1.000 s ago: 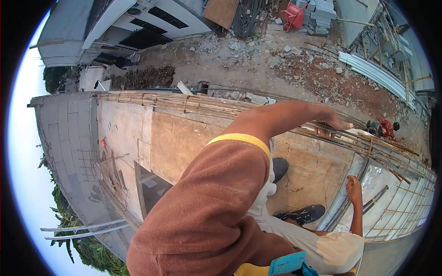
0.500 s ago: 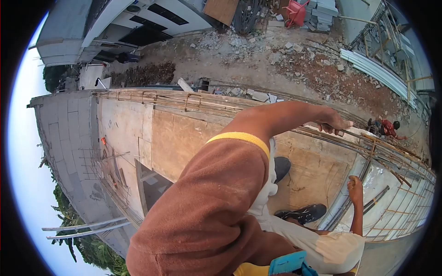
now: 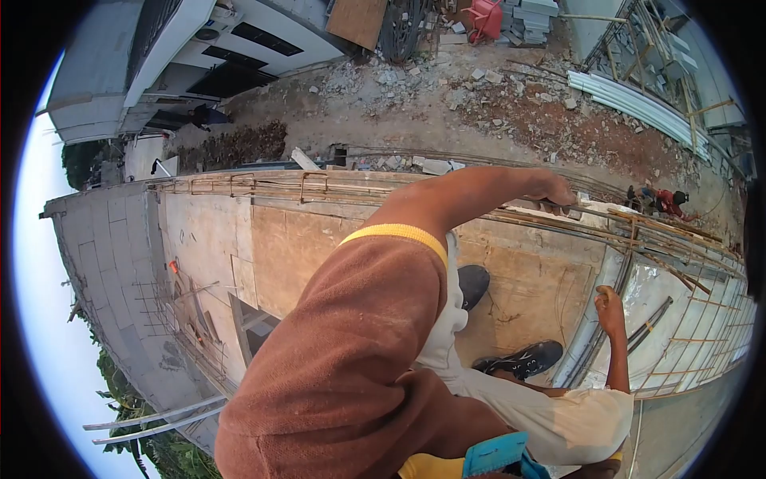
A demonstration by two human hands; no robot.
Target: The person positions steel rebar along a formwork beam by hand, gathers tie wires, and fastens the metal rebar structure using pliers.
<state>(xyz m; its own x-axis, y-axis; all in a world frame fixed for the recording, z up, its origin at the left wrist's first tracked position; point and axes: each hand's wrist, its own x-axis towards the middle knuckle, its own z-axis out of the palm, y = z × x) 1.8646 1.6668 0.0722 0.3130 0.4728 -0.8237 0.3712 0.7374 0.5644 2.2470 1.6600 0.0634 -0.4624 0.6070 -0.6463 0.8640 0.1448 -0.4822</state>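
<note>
Left arm stretched across to the slab edge; feet on the wooden panel (image 3: pixel 523 307), crouched, presumably for balance. Left hand (image 3: pixel 550 191) half closed, fingers bent down at the steel rods (image 3: pixel 590 232); can't tell if they grip one or only rest. Right hand (image 3: pixel 609 307) loosely curled beside my knee, near the grey strip (image 3: pixel 589 331); contents unclear. Rods lie lengthwise along the edge: long, thin, rusty brown to grey, unevenly bunched.
</note>
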